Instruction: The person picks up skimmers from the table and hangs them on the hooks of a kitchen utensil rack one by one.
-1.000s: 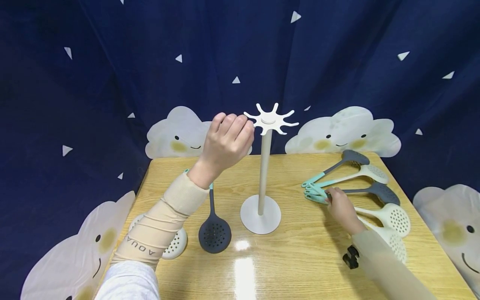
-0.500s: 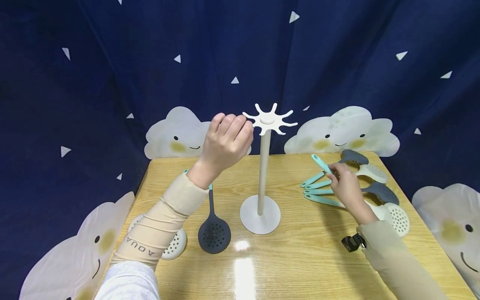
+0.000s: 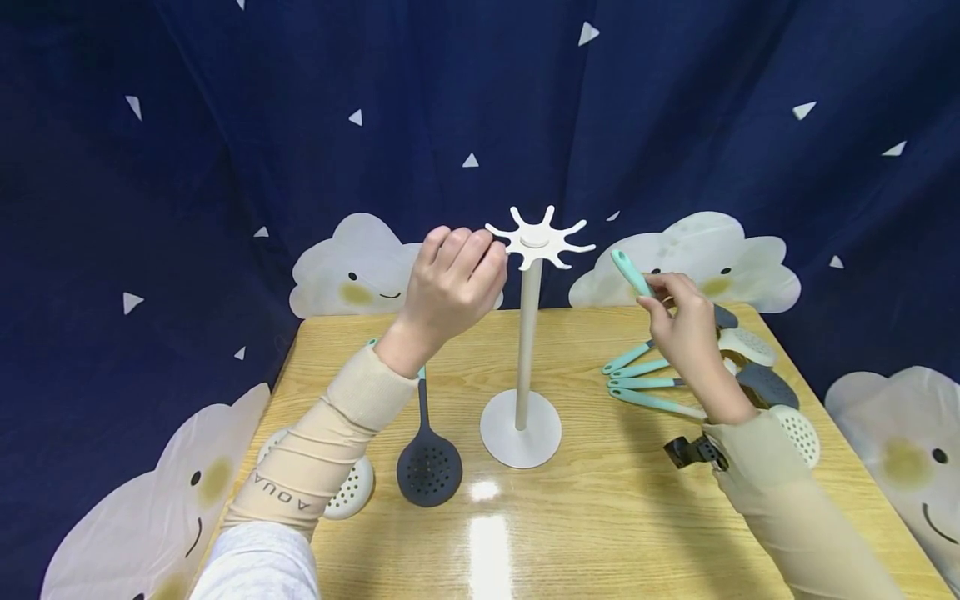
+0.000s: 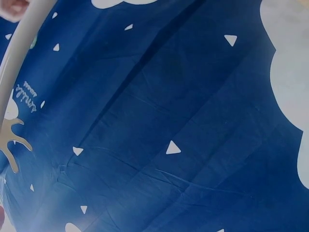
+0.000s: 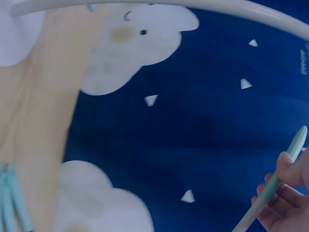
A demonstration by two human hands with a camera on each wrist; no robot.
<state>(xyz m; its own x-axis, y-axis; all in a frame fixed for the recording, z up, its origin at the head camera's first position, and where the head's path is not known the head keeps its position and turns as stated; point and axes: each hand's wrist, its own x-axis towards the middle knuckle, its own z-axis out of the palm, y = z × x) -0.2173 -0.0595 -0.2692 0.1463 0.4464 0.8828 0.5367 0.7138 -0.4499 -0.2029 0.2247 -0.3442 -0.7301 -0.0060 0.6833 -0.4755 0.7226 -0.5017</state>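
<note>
Hanging behind everything is a dark blue curtain (image 3: 420,100) printed with clouds and small triangles. In front of it stands a wooden table (image 3: 577,525), and on that a white stand (image 3: 528,342): a round base, a tall pole and a ring of prongs on top. Right of the stand lie four teal-handled utensils (image 3: 643,383), fanned out with their handles toward it. Left of the stand lie a dark skimmer (image 3: 429,468) and, farther out, a white perforated one (image 3: 351,492) partly covered by a forearm.

The left hand (image 3: 453,279) is raised just left of the stand's top, fingers curled; whether it pinches a prong cannot be told. The right hand (image 3: 686,325), right of the stand, pinches a teal handle (image 3: 632,273) between thumb and fingers, its tip angled up toward the prongs; the utensil's head is hidden.

Half a second ago that handle was lower, just over the others; now it is near prong height. It seems free of the fan, so picking it out looks done, with four left lying.
</note>
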